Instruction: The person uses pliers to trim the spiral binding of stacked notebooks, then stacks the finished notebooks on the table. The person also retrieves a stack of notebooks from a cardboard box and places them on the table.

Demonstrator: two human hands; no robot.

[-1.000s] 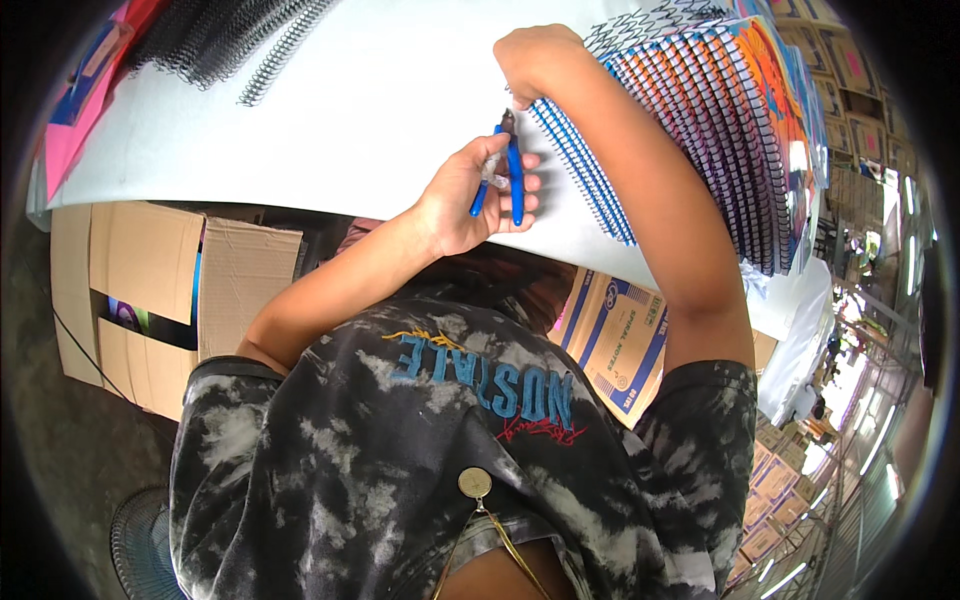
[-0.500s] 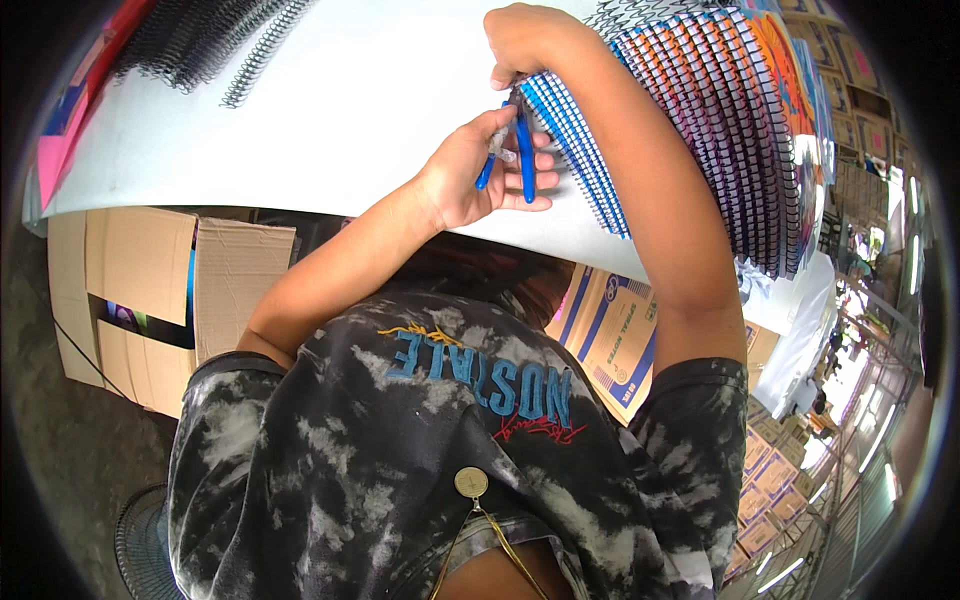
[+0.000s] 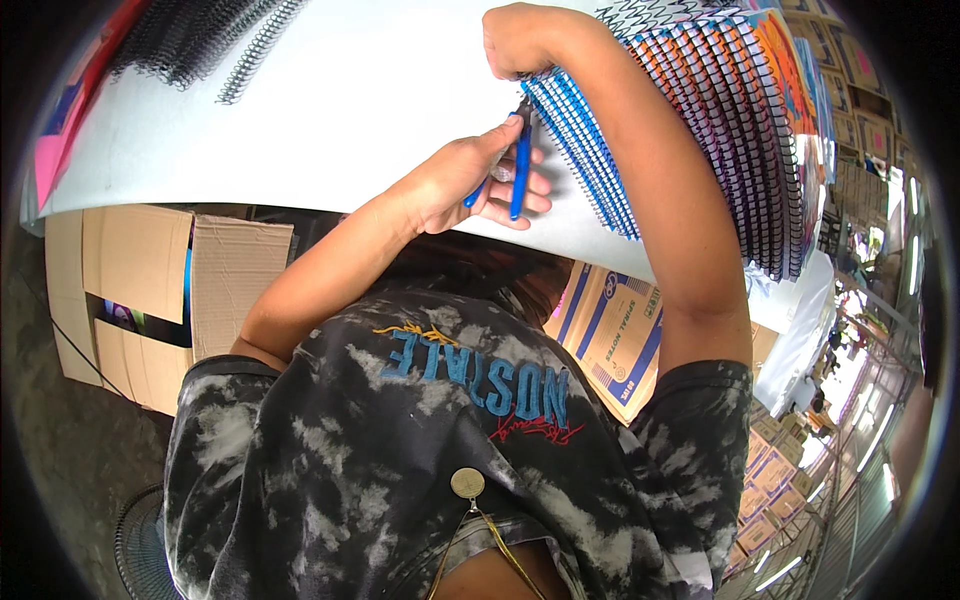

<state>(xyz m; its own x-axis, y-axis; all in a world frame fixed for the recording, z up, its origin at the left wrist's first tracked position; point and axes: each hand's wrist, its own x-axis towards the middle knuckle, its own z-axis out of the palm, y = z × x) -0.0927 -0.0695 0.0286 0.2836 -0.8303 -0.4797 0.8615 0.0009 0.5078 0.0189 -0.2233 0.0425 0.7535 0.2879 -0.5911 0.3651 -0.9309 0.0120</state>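
Note:
My left hand (image 3: 470, 180) holds a pair of blue-handled pliers (image 3: 521, 170), the handles spread apart and the fingers loosely around them. The dark jaws point away from me, close to the far left corner of a row of blue-edged spiral notebooks (image 3: 590, 150). A small clear or whitish piece (image 3: 503, 172) shows between the handles, too small to name. Above that corner my right hand (image 3: 525, 40) is closed, its fingers curled under; what they grip is hidden. My right forearm passes over the notebooks.
More spiral notebooks (image 3: 710, 130) with orange and purple edges fan out at the right. Loose black spiral coils (image 3: 190, 45) lie at the far left of the white table (image 3: 330, 110). Below its front edge stand an opened cardboard box (image 3: 140, 260) and a printed carton (image 3: 610, 340).
My left hand has drawn slightly toward me with the pliers, whose jaws have shifted back from the right hand. My right hand's fingers have curled in.

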